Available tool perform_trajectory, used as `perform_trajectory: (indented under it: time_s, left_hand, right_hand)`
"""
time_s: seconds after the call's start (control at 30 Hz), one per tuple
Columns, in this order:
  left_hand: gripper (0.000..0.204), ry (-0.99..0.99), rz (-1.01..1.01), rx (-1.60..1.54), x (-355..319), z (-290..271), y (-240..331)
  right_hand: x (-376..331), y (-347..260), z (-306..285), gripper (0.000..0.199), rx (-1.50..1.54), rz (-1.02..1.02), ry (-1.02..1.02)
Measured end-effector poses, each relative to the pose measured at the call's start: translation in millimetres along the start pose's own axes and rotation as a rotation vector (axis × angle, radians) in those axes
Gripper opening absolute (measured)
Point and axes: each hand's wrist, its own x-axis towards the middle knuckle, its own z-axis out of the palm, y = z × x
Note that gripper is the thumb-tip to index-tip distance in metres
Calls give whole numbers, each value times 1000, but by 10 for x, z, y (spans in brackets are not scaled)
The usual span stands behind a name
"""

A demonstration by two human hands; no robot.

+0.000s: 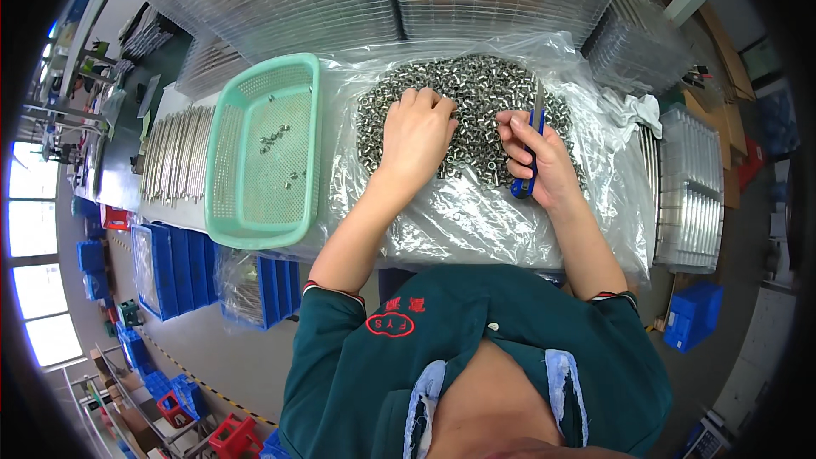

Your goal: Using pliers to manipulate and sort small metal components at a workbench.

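Note:
A broad heap of small shiny metal fittings (484, 89) lies on clear plastic sheeting, in front of me. My left hand (416, 136) rests on the left part of the heap, back of the hand up and fingers curled down together. Its fingertips are hidden, so whatever they grip does not show. On the heap's right side, my right hand (544, 153) is closed round a blue utility knife (533, 149), with its blade pointing away from me. The right thumb and index finger reach toward the fittings; I cannot tell whether they also pinch one.
A mint-green plastic basket (219, 161) with a few fittings stands left of the heap. Beside it lie metal rods (174, 153). Stacked clear plastic trays (297, 8) line the back; more trays (688, 187) are at right. Blue bins (174, 268) sit below the table's left edge.

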Motion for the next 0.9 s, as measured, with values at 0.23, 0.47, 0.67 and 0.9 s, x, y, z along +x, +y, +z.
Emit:
perform_trajectory:
  time_s: [0.23, 0.47, 0.67, 0.9]
  left_hand:
    - [14, -21, -3, -7, 34, 231, -60]
    - [16, 177, 43, -604, 44, 5, 76]
    - [19, 197, 181, -675, -22, 63, 169]
    - [20, 207, 177, -735, -54, 71, 187]
  right_hand:
    - [-10, -14, 2, 23, -11, 9, -3]
    - [-2, -4, 23, 20, -167, 22, 46]
    - [-11, 34, -15, 18, -38, 111, 3]
    - [-26, 12, 1, 19, -3, 142, 4]
